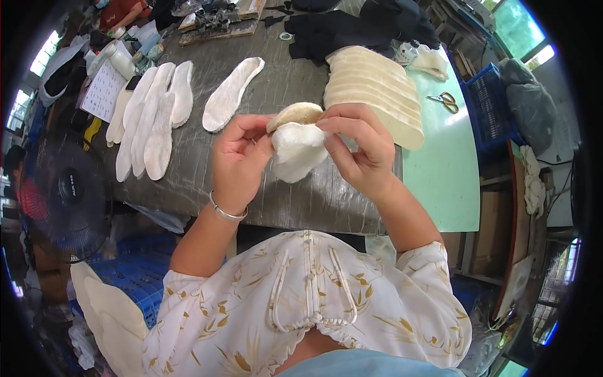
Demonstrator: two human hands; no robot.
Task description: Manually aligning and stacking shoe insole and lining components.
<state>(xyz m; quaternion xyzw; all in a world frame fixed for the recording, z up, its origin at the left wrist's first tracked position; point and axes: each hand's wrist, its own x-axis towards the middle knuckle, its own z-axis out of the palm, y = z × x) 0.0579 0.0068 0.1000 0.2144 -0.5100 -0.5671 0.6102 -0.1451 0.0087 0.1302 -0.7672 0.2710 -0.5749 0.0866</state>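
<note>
We hold a fluffy white fleece piece (pixel 298 156) out in front of our chest, raised over the near part of the worktop (pixel 295 210) and squarely between our two hands. A curved beige layer (pixel 295 114) sits along its top edge, on the side away from us; whether the two are joined, we cannot tell. Our left hand (pixel 242 154) grips the left edge where the layers meet, thumb nearest us and fingers curled. Our right hand (pixel 359 146) pinches the right top corner between thumb and fingertips, so both hands are closed on the work.

Just beyond our left hand, a single white insole (pixel 231 94) lies flat, slanting away from us. Farther left, we have a cluster of white insoles (pixel 159 138), overlapping one another. Beyond our right hand lies an overlapping row of beige insoles (pixel 374 88), its near end on a pale green sheet (pixel 440 182). Scissors (pixel 445 100) rest on that sheet, right of the row. At the far side, we see black cloth (pixel 339 34).
</note>
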